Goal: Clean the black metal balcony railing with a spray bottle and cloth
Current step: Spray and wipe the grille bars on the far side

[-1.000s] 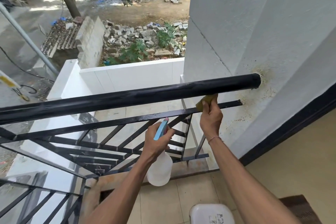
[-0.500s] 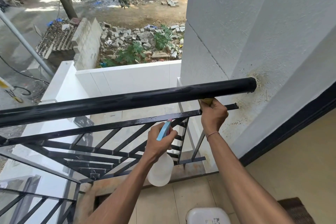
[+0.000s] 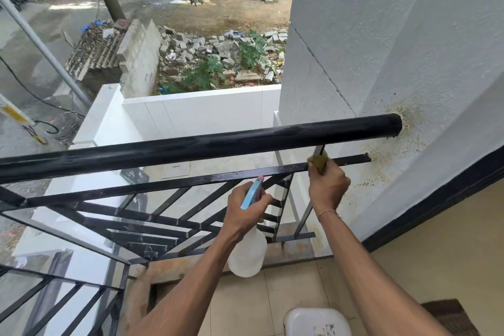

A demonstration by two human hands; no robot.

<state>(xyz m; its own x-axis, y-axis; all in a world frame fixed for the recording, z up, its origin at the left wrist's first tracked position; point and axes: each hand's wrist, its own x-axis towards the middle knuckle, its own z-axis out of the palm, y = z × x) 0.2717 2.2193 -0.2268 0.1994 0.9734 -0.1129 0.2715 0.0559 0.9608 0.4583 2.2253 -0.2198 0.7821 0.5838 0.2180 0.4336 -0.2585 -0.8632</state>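
Right hand [image 3: 328, 189] pinches a yellow-green cloth [image 3: 318, 162] against the black metal railing's flat bar [image 3: 245, 174]; left hand's [image 3: 245, 213] grip wraps a translucent white spray bottle [image 3: 248, 255].

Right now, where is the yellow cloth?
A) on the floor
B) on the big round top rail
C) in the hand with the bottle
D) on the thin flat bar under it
D: the right hand presses the cloth on the flat bar, below the top rail.
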